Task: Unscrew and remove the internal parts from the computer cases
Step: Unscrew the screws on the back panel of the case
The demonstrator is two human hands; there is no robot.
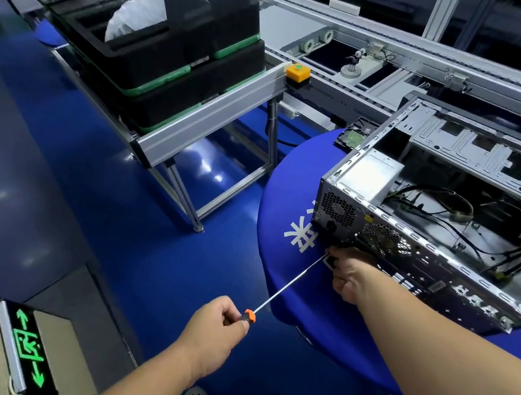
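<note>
A: Screwdriver (287,285) first: where is it?

B: The left hand (214,332) grips its orange-and-black handle, fingers (232,321) curled round it. The long thin shaft runs up and right, and its tip ends at the right hand (348,273), low on the rear panel of the computer case (441,208).

A: And the right hand's fingers?

B: Curled, pinching near the tip of the shaft against the case's back corner. Whether they also hold a screw I cannot tell.

A: Where does the case sit?

B: It lies on its side, open side up, on a round table (282,201) covered in blue cloth. Inside it I see a silver power supply (372,178) at the left rear corner, loose black cables (475,232), and a bare metal drive cage.

A: Anything else nearby?

B: A hard drive (357,136) lies on the table just beyond the case. Stacked black trays (157,64) rest on a metal frame to the left, and a conveyor line runs behind.
</note>
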